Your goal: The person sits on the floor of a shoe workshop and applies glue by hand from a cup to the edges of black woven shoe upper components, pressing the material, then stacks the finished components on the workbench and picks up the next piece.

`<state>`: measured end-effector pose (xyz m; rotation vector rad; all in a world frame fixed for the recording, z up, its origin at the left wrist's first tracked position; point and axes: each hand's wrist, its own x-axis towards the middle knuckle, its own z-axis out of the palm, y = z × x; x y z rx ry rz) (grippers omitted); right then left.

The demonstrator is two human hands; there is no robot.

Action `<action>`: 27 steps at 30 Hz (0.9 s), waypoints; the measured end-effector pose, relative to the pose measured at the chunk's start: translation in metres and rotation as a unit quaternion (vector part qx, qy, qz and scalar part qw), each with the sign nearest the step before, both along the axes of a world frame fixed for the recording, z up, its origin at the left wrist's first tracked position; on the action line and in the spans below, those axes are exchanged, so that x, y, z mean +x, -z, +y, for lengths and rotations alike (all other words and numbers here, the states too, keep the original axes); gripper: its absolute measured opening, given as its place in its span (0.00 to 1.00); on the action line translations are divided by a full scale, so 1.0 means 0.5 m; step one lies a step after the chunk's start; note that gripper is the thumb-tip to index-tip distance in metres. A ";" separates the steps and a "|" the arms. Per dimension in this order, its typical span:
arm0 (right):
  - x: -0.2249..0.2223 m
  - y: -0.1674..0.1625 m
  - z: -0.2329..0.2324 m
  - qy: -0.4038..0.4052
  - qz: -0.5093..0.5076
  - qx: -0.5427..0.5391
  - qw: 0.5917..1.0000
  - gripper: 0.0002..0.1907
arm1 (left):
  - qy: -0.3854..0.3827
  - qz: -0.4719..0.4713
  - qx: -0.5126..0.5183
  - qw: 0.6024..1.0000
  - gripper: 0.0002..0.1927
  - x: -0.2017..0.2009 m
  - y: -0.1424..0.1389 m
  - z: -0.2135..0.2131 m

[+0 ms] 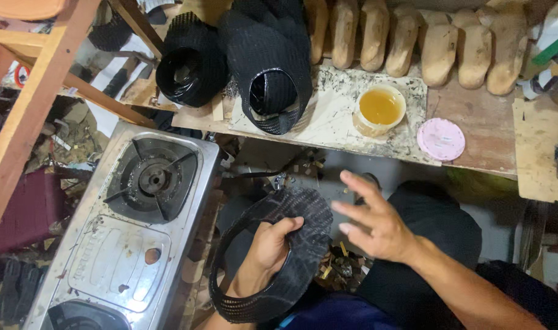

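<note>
My left hand (268,244) grips a black mesh shoe upper (297,256), fingers curled over its rim, low in the middle of the view. My right hand (370,220) hovers beside it to the right, open with fingers spread, touching nothing. On the workbench (474,146) above lie two more black mesh uppers (242,58), an open pot of yellow glue (380,107) and its pink lid (441,139).
A steel gas stove (132,226) stands at the left, its burner (152,178) unlit. Several wooden shoe lasts (437,46) line the back of the bench. A wooden frame (28,104) rises at the far left. Scraps litter the floor (303,168).
</note>
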<state>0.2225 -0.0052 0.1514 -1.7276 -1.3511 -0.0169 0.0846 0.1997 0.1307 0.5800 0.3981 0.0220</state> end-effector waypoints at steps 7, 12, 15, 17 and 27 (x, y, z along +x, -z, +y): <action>0.017 -0.011 0.002 -0.031 0.011 0.011 0.999 0.29 | 0.082 0.004 0.029 0.996 0.18 -0.017 -0.016 -0.017; 0.019 -0.020 0.002 -0.076 0.023 0.018 0.997 0.28 | 0.114 0.017 0.057 0.992 0.16 -0.028 -0.016 -0.016; 0.015 -0.026 -0.009 -0.069 -0.013 0.011 0.997 0.29 | 0.084 0.047 0.076 0.992 0.17 -0.031 -0.020 -0.009; 0.012 -0.028 -0.019 -0.054 -0.004 0.018 0.998 0.28 | 0.083 0.041 0.055 0.994 0.17 -0.030 -0.021 -0.005; -0.012 -0.013 -0.031 0.007 -0.062 0.008 0.998 0.26 | 0.037 0.061 0.054 0.996 0.14 -0.012 0.012 -0.018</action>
